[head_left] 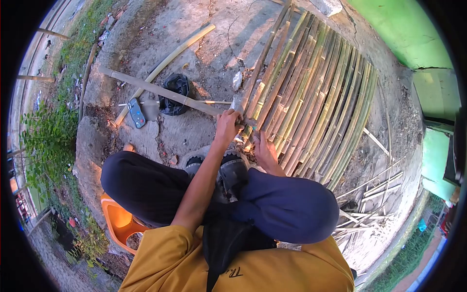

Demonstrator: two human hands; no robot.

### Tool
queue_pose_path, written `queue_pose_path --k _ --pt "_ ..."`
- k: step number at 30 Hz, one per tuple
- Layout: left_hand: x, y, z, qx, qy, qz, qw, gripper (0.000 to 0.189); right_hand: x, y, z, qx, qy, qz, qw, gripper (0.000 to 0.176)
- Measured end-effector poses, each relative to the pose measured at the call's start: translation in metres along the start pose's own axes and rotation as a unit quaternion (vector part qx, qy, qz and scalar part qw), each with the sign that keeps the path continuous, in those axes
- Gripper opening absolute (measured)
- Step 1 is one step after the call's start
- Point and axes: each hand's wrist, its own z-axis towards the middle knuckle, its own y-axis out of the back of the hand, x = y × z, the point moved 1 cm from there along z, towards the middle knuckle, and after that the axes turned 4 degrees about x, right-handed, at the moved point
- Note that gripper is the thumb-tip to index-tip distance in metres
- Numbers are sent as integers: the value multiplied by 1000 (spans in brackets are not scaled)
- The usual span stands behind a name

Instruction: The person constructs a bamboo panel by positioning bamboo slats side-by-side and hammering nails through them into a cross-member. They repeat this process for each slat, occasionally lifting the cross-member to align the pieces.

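Observation:
Many split bamboo strips [311, 92] lie side by side as a slatted panel on the ground, right of centre. At the panel's near left corner, my left hand [228, 127] is closed round the end of a long flat bamboo strip [160, 91] that reaches to the upper left. My right hand [265, 150] is beside the lower ends of the slats, fingers bent; what it holds, if anything, is too small to name. A small bluish-green bit shows between the two hands.
A black plastic bag [176, 92] and a blue phone [136, 113] lie left of my hands, near a curved bamboo piece [189, 43]. An orange container [119, 221] stands by my left knee. Thin offcuts [374, 199] lie at the right, near a green wall [404, 29].

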Motion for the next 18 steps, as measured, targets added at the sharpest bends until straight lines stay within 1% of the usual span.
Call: queue_pose_path --k 2,3,4,6,7,8,10,11,12,14,15,16,18 --pt "2 -3 0 -5 8 1 1000 41 18 11 -7 -100 82 62 990 21" --pt "1 -3 1 -11 9 3 1000 40 26 18 -11 -101 74 93 988 26" --pt "0 -2 1 -10 11 3 1000 40 20 14 -13 -100 73 93 988 26" --pt "-4 -1 0 -30 13 48 998 41 -2 -1 -14 -124 94 15 988 26" --pt "-6 -1 0 -32 10 47 998 41 -11 -10 -8 -32 3 0 999 27" --pt "-7 1 -1 -32 8 40 999 41 -20 -14 -3 -35 7 -2 999 27" --pt "-5 5 1 -36 10 35 999 42 -16 -14 2 14 -20 -25 999 23" --pt "-3 5 3 -41 4 37 998 42 -16 -11 0 -26 1 -7 1000 22" --pt "-2 3 -1 -39 -1 39 999 43 -3 -2 -7 -19 -3 -6 1000 22" --pt "-3 2 -2 -31 3 36 999 43 21 18 -10 -95 52 108 988 22" --pt "-3 2 -2 -27 6 34 999 44 22 19 -14 -104 46 101 988 22" --pt "-2 2 -1 -24 9 33 999 45 17 13 -12 -104 47 100 988 22" --pt "-1 3 -4 -32 -2 34 999 45 -4 -9 -3 -13 -29 11 999 21"
